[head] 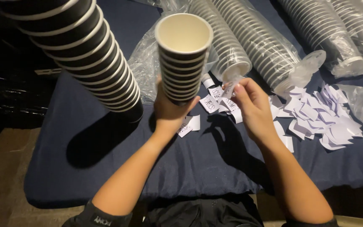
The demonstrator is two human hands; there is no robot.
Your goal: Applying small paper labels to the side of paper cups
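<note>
The left hand (169, 110) is wrapped around the bottom of a short stack of black paper cups (182, 59), held upright with its long axis tipped slightly toward the camera and the open white mouth facing up. Just to the right and a little lower, the right hand (253, 107) pinches a small white paper slip (230, 89) between fingertips, close beside the stack's lower half. More slips (320, 117) litter the dark blue tablecloth (215, 159); a taller cup stack (85, 50) stands at left, bagged cup sleeves (253, 42) lie behind.
</note>
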